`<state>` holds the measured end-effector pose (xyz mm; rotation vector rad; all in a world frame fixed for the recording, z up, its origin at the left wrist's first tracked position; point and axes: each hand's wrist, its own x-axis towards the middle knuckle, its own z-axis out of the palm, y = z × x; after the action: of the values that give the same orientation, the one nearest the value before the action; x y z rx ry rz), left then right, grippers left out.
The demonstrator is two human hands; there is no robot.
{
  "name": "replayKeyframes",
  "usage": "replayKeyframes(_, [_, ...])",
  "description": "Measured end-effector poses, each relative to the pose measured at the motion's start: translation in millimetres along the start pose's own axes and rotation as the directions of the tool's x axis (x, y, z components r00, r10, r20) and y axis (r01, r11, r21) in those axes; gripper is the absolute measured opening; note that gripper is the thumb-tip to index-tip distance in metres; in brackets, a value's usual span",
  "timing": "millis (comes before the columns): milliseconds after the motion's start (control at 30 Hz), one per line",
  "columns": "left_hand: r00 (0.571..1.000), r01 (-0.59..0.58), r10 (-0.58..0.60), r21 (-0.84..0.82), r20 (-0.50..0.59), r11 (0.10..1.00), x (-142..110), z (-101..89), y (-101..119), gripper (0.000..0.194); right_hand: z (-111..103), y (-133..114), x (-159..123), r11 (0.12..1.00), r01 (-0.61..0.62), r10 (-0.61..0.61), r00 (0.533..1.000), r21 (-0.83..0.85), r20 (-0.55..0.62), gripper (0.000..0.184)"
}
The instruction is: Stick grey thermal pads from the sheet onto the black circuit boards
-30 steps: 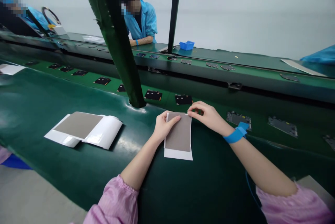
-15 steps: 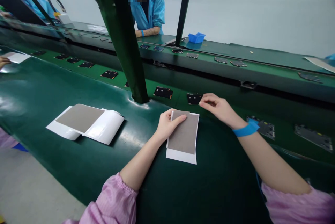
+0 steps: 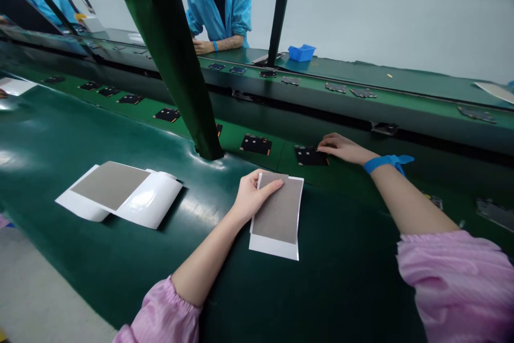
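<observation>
While grey sheet (image 3: 277, 214) is grasped by left hand (image 3: 252, 193) near far edge of tabletop (image 3: 345, 268), black board (image 3: 308, 157) is reached by fingers of right hand (image 3: 341, 149) on green strip (image 3: 233, 137) just beyond that edge. Whether anything is pinched there cannot be told. Step judged: board's far right corner being worked. Fine fingertip control seems called for next.

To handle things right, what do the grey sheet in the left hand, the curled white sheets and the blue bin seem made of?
Grey sheet: matte paper or film, perhaps; its face shows little glare.
Curled white sheets: likely glossy coated paper or plastic film, given the bright sheen.
Blue bin: probably moulded plastic, from its even colour; finish too small to judge.
</observation>
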<state>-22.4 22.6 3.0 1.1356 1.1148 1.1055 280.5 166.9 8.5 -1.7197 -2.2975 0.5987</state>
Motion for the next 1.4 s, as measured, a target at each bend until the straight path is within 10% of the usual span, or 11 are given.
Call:
replayKeyframes(467, [1.0,-0.022,0.022,-0.013,0.0,1.0,0.9,-0.4,-3.9,0.028,9.6,2.9,-28.4,0.965,-0.16,0.21,0.946,0.21,-0.246,0.049])
replayKeyframes(600, [1.0,-0.023,0.023,0.0,-0.012,1.0,-0.4,0.4,-0.8,0.028,17.7,-44.8,-50.0,0.969,-0.03,0.122,0.92,0.244,-0.372,0.04])
replayKeyframes(733, [0.999,-0.052,0.052,-0.002,-0.008,0.999,-0.3,0.8,0.0,0.027,33.5,-110.0,-77.5,0.941,0.227,-0.153,0.947,0.249,-0.284,0.035])
replayKeyframes(900, [0.998,-0.062,0.062,-0.022,-0.002,0.998,1.5,0.6,-4.3,0.027,39.7,-146.5,-87.9,0.928,0.254,-0.192,0.954,0.274,-0.232,0.031])
replayKeyframes(1400, [0.999,-0.048,0.048,-0.024,0.008,0.999,2.7,-0.9,-4.1,0.024,44.1,-86.7,-6.3,0.962,0.062,0.005,0.969,0.266,-0.246,0.037])
